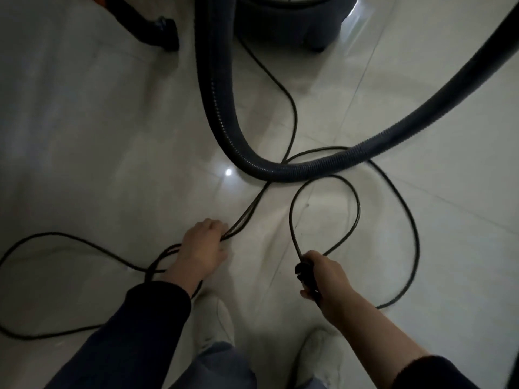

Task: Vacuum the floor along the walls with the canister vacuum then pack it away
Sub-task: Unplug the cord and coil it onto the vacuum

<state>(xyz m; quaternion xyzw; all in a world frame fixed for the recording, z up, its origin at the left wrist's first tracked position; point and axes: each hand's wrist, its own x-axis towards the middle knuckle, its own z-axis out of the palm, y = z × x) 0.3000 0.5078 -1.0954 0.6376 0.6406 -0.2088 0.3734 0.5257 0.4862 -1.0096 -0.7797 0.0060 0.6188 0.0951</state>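
Observation:
The grey canister vacuum point(289, 21) stands at the top centre on the pale tiled floor. Its thick ribbed hose point(224, 119) curves down from the canister, bends on the floor and runs off to the upper right. A thin black power cord point(293, 113) snakes over the tiles in several loops. My left hand point(200, 247) grips a bundle of cord strands low over the floor. My right hand point(327, 279) holds the black plug end point(302, 270) of the cord, with a loop rising from it.
A black floor nozzle on a dark tube point(160, 30) lies at the top left. Cord loops point(64, 240) spread left and right of my feet. My two light shoes point(216, 324) stand on the tiles at the bottom.

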